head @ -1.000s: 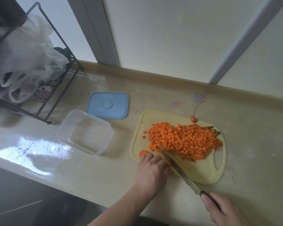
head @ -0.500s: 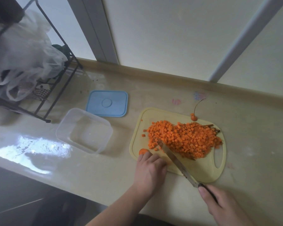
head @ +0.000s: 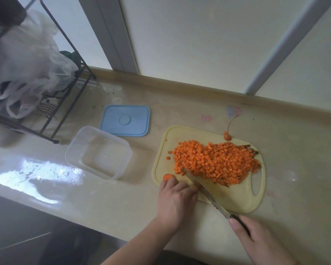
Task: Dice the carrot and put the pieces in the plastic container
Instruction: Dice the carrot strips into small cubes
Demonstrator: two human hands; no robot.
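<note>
Carrot dice heaped on board, container empty

Right hand, nearest the camera at the lower right, grasps the dark handle of a long steel kitchen knife, index finger laid along the top of the handle. Blade runs up and left across the near edge of the pale yellow plastic cutting board; its tip reaches the near left side of the heap of small orange carrot cubes.

Left hand sits at the board's near left corner, fingers curled down just beside the blade. What lies under the fingers is hidden; cannot tell whether they hold anything. A round orange carrot end slice lies on the board touching the fingertips.

Heap covers most of the board's middle; a few loose cubes lie at its left. A carrot tip with a thin root thread sits at the board's far edge.

Left of the board, apart from it, stands the clear rectangular plastic container, with no carrot inside. Just behind it lies a light blue rectangular lid, flat on the beige countertop.

Far left: black wire rack holding translucent plastic bags.
</note>
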